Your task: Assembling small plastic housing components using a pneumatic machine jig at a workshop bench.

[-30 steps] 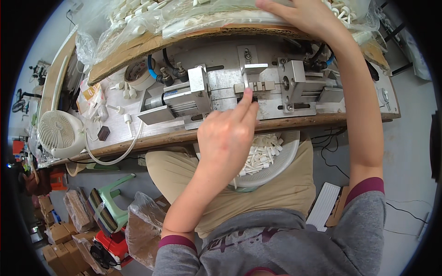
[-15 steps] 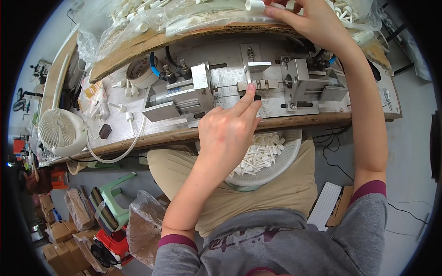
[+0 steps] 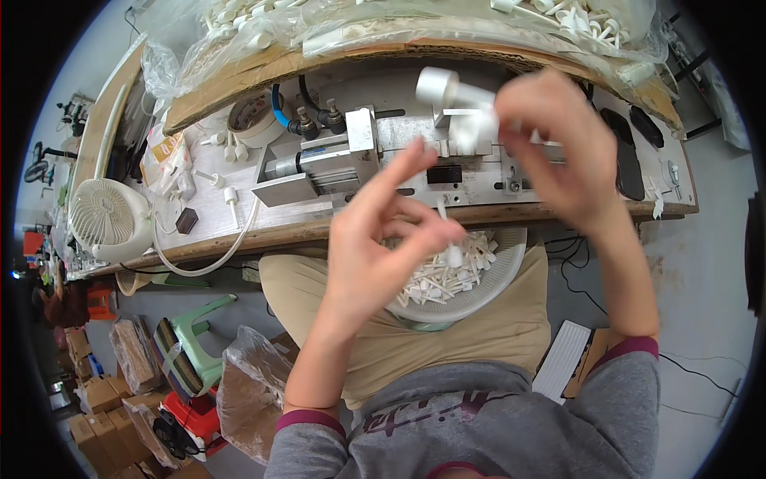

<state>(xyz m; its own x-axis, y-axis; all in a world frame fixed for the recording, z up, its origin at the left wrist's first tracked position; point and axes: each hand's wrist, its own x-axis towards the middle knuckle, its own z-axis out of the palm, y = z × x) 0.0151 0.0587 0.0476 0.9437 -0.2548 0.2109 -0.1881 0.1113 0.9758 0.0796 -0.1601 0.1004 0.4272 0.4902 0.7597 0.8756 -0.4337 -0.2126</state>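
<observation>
My right hand [image 3: 558,148], blurred by motion, is closed on white plastic stemmed caps [image 3: 437,86] above the metal fixture. At least two of their wide round heads stick out to the left of my fingers. My left hand [image 3: 383,235] holds nothing, its fingers apart, in front of the fixture's middle. Just beyond its fingertips, a blurred small white stemmed piece [image 3: 454,254] is over the white basket [image 3: 511,267] in my lap. Similar white pieces [image 3: 435,287] fill the basket. The clamping fixture [image 3: 363,144] stands on the bench, its right part mostly hidden by my right hand.
A cardboard shelf edge [image 3: 239,84] runs above the fixture, with bagged white parts [image 3: 586,24] on top. At the left are a small white fan [image 3: 104,223], a tape roll [image 3: 249,124] and a few loose caps [image 3: 231,199]. A dark phone [image 3: 626,156] lies at the right.
My right hand has come down from the bagged parts toward the fixture with white stemmed caps. My left hand has drawn back from the fixture and spread its fingers; a white piece now shows beside it.
</observation>
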